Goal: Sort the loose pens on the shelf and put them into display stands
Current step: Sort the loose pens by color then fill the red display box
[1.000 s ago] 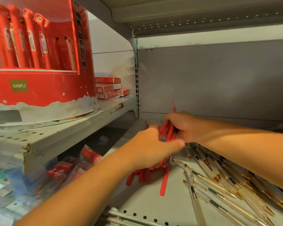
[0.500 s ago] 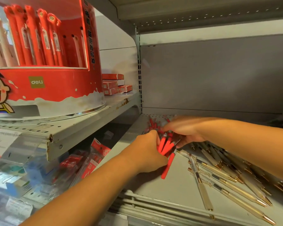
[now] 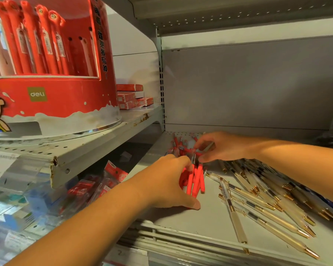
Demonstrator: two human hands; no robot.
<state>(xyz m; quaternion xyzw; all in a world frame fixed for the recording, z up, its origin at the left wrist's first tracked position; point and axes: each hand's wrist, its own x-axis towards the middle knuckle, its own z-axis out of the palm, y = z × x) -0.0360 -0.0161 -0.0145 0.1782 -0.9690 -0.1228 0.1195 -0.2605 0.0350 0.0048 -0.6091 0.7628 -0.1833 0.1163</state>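
My left hand [image 3: 167, 181] grips a bundle of red pens [image 3: 195, 179] standing nearly upright on the grey shelf [image 3: 206, 214]. My right hand [image 3: 217, 146] reaches in from the right, and its fingertips pinch at the top of that bundle. More red pens [image 3: 178, 144] lie loose behind the hands. A spread of gold-and-clear pens [image 3: 258, 200] covers the shelf to the right, partly under my right forearm. A round red display stand [image 3: 52, 100] with red pens standing in its slots sits on the upper left shelf.
Small red boxes [image 3: 133, 96] are stacked behind the display stand. Packaged red stationery [image 3: 96, 187] hangs below the left shelf. A wire rail [image 3: 181, 233] runs along the shelf's front edge. The grey back panel [image 3: 248, 89] closes the bay.
The bundle of red pens has been gathered more upright in my left hand. My right hand has shifted to the bundle's top. The view has moved closer and lower.
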